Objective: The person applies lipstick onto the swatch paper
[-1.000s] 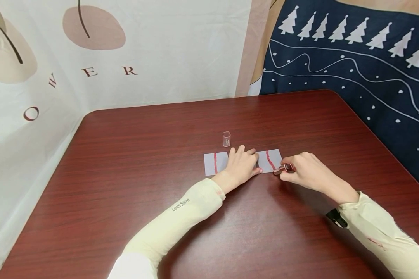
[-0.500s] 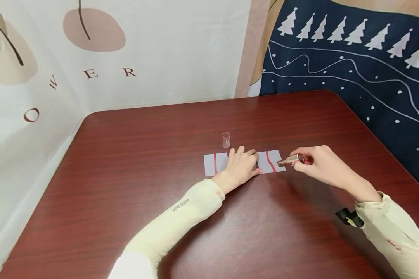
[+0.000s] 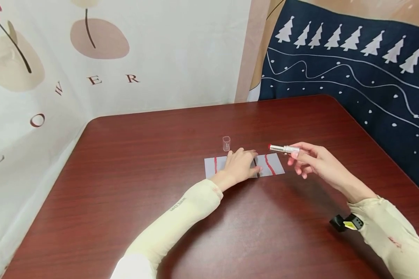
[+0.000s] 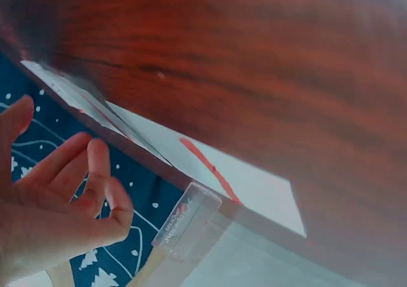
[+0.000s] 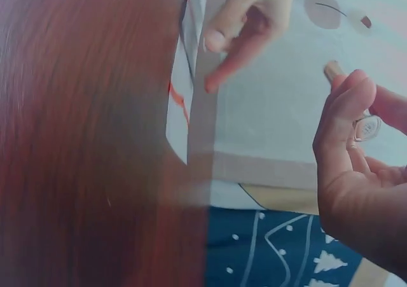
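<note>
My right hand [image 3: 315,161] pinches a lipstick [image 3: 283,148] in a silvery case above the table, its red tip pointing left. Just below it lies a white paper piece [image 3: 274,164] with a wavy red stroke. Another white paper piece [image 3: 210,167], at the left, bears a straighter red stroke. Over the inner ends of the papers is my left hand [image 3: 239,164], fingers loosely spread, hiding part of them. A dark line shows between the papers; whether they are joined I cannot tell. In the left wrist view, the left hand's fingers [image 4: 98,166] hold nothing.
A clear lipstick cap [image 3: 226,143] stands upright behind the papers. The dark red wooden table [image 3: 125,193] extends around them. A white printed cloth [image 3: 181,50] hangs behind, and a navy cloth with white trees [image 3: 335,69] hangs at the right.
My right hand has lifted the lipstick off the right paper and turned it, so its red tip shows at the left. The left hand stays nearly in place. The head view has tilted slightly up.
</note>
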A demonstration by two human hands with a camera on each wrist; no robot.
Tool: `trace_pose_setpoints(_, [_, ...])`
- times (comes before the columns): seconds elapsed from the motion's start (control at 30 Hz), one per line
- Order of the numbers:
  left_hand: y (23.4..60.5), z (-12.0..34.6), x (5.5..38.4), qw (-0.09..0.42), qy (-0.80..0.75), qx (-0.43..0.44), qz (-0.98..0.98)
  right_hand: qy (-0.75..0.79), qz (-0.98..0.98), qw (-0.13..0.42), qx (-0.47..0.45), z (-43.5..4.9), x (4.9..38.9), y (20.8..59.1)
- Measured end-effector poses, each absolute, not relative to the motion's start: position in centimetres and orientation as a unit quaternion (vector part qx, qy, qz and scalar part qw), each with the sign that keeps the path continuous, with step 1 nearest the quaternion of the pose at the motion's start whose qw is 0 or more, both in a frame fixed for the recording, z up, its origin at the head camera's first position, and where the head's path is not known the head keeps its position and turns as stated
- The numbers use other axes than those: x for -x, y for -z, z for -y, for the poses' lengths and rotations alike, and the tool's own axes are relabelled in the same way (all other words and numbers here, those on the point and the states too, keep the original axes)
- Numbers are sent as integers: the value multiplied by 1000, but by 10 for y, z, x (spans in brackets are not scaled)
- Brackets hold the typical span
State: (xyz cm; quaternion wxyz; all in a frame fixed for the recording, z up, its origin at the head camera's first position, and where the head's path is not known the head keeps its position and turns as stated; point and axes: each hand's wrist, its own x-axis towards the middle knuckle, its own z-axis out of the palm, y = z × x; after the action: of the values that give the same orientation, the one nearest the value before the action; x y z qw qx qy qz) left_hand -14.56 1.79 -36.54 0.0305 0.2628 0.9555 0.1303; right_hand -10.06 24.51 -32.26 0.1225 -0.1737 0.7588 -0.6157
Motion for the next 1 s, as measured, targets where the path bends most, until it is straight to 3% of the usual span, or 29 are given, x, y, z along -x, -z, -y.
trace_pose_setpoints(0.1, [361, -17, 147, 67, -270, -252, -927, 693, -677, 168, 183, -244, 103, 326])
trace_pose_setpoints(0.27, [357, -18, 145, 171, -598, -216, -753, 779, -550, 237, 186, -237, 109, 332])
trace_pose_setpoints(0.37, [355, -20, 138, 195, -697, -209, -658, 811, -478, 277, 190, -232, 112, 335])
trace_pose_setpoints(0.77, [328, -19, 110, 87, -769, -280, -568, 829, -358, 371, 216, -217, 107, 336])
trace_pose_setpoints(0.87, [329, -21, 108, 65, -773, -283, -565, 826, -374, 356, 228, -215, 104, 336])
trace_pose_setpoints(1.0, [338, -25, 110, 42, -786, -276, -552, 812, -447, 289, 242, -212, 101, 337])
